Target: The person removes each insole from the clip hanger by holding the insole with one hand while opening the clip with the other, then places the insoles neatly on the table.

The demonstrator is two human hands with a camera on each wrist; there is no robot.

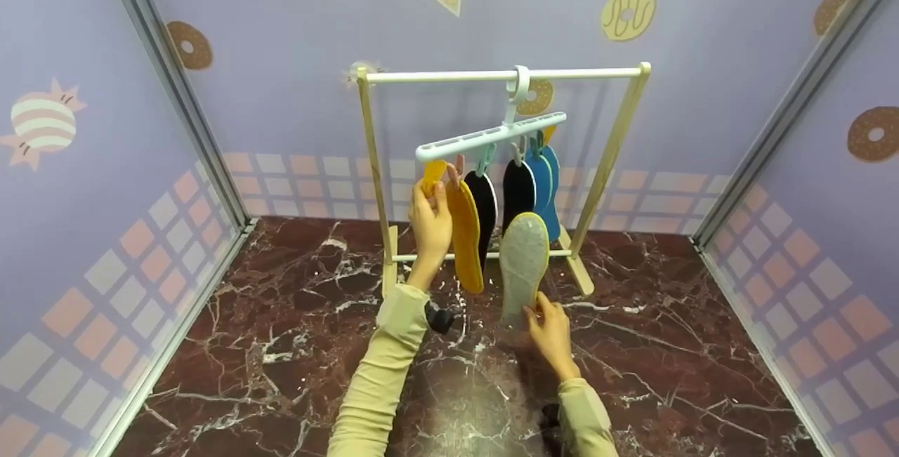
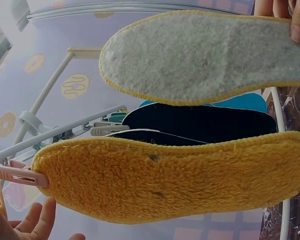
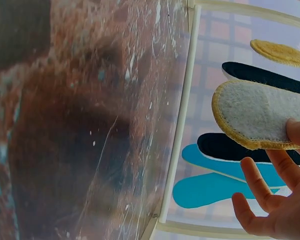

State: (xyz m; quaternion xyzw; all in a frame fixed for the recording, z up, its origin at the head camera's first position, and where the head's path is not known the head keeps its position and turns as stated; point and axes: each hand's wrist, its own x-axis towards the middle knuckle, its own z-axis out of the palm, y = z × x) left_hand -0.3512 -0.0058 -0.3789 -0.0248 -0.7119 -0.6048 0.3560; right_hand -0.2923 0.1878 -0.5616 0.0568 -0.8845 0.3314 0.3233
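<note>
My right hand point(image 1: 551, 334) pinches the lower end of an insole point(image 1: 525, 253) with a grey felt face and a yellow edge, held upright before the hanger. In the right wrist view the thumb point(image 3: 297, 131) presses its felt face. My left hand point(image 1: 430, 225) is up at the near end of the white clip hanger point(image 1: 477, 140), pinching a yellow clothespin point(image 1: 434, 172) there. Beside it a fuzzy yellow insole point(image 2: 170, 180) hangs from a pink clothespin point(image 2: 22, 176). Farther along, black insoles point(image 1: 518, 190) and blue insoles point(image 1: 549, 190) hang from other clothespins.
The hanger hooks over the white top bar point(image 1: 442, 77) of a rack with wooden legs point(image 1: 611, 155). The rack stands on a dark red marbled surface point(image 1: 295, 352). Printed lilac panels point(image 1: 281, 78) enclose the back and both sides.
</note>
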